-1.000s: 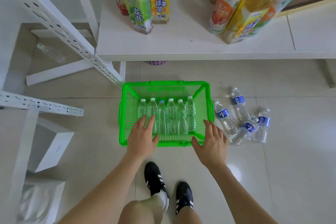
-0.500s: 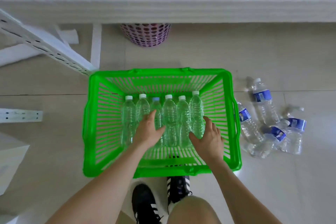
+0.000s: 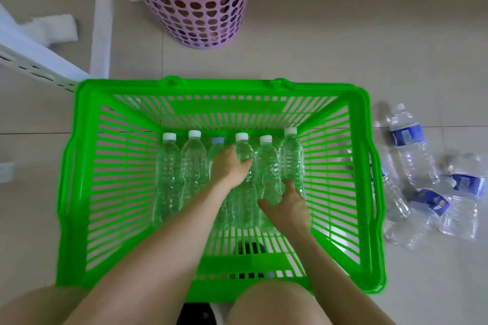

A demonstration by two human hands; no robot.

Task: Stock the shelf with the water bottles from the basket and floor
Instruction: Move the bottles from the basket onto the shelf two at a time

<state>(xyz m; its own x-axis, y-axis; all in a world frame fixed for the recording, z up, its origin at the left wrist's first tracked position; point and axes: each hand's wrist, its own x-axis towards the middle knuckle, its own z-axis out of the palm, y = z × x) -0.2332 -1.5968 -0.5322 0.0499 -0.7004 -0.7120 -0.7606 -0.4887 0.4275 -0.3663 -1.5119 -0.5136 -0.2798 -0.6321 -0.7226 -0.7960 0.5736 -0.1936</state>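
Picking from the basket is in hand. The left hand [image 3: 231, 166] curls over the blue-capped clear bottle [image 3: 217, 141], third in a row of six clear plastic water bottles [image 3: 167, 171] lying in the green slatted plastic basket [image 3: 211, 84]. The right hand [image 3: 289, 208] lies spread against the two rightmost. Next, I judge: close both grips and lift clear of the rim. Just right of the basket, blue-labelled clear bottles [image 3: 408, 140] lie on the floor. Beyond, a lilac perforated basket [image 3: 195, 16] holds something red.

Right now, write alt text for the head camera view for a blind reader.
A person's left hand and right hand reach onto six clear plastic water bottles lying side by side in a bright green slatted plastic basket on a tiled floor. Blue-labelled clear bottles lie loose right of it; a pink perforated bin stands beyond.
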